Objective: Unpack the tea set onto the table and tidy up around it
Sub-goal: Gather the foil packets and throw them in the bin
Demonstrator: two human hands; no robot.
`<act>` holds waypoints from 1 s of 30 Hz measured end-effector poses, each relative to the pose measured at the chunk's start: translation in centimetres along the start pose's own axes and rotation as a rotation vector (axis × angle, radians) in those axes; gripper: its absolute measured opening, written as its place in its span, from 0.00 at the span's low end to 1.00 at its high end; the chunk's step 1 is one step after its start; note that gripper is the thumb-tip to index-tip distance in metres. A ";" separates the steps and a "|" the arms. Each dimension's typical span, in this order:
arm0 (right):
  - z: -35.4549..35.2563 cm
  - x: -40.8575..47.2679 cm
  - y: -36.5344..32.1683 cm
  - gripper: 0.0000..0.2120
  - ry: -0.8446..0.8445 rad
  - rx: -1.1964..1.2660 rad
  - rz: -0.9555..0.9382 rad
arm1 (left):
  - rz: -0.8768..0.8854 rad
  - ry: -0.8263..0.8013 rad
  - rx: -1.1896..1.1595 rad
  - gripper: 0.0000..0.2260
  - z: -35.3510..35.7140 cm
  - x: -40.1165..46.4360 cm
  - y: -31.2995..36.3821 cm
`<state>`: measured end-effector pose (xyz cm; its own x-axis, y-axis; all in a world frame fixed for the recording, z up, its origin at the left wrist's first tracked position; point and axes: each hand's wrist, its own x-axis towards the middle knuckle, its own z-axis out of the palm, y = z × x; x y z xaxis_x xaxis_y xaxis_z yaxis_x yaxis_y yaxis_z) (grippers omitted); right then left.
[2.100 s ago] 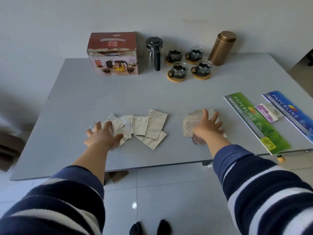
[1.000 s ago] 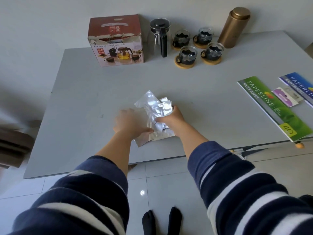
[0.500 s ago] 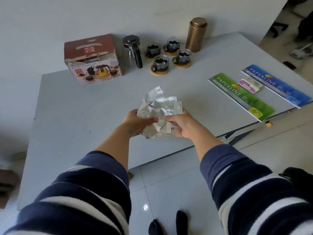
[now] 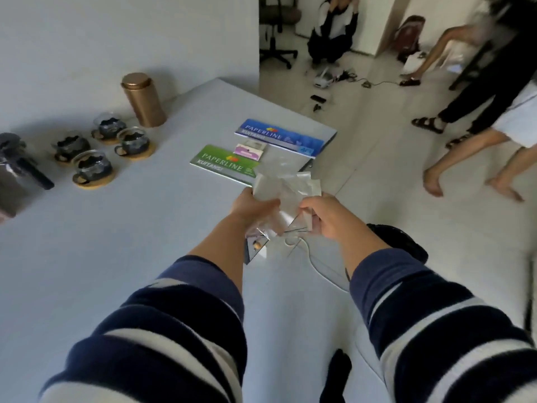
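A bunch of silvery foil packets point(image 4: 283, 189) is held in the air over the table's right edge. My left hand point(image 4: 251, 206) grips it from the left and my right hand point(image 4: 327, 219) from the right. On the grey table point(image 4: 122, 234), several glass cups on wooden coasters point(image 4: 93, 167) stand at the far left, beside a glass teapot with a black handle point(image 4: 17, 173) and a copper canister point(image 4: 143, 100). The tea set's box is out of view.
Green point(image 4: 225, 164) and blue point(image 4: 280, 138) Paperline booklets and a small pink card point(image 4: 250, 149) lie near the table's far right corner. Beyond, on the tiled floor, are people point(image 4: 479, 91), an office chair point(image 4: 276, 30), cables and small items. A black bag point(image 4: 398, 239) sits by my right arm.
Both hands gathered the scattered packets into one bunch, lifted it off the table and carried it to the right, past the table's edge. My view swung right; the box left the frame.
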<state>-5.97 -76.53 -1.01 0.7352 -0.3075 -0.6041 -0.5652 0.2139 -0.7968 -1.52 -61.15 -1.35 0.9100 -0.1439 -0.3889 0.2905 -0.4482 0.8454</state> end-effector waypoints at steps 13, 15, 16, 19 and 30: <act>-28.4 10.0 1.1 0.21 0.420 0.005 -0.009 | 0.009 -0.347 0.294 0.19 30.1 8.5 7.2; -31.4 11.9 1.7 0.22 0.449 -0.008 -0.009 | 0.013 -0.351 0.323 0.19 33.8 9.6 7.6; -32.7 13.1 2.2 0.22 0.469 -0.015 -0.004 | 0.009 -0.358 0.342 0.19 35.5 10.3 7.6; -36.2 16.7 3.5 0.26 0.527 -0.052 0.030 | 0.001 -0.404 0.361 0.22 40.3 12.3 7.5; -41.3 22.1 6.7 0.32 0.341 -0.454 0.231 | 0.031 -0.527 0.588 0.40 46.4 15.7 6.5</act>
<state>-8.96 -120.21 -19.03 0.4562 -0.5958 -0.6610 -0.8538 -0.0835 -0.5139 0.88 -107.28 -18.98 0.6123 -0.4967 -0.6151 -0.0704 -0.8092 0.5833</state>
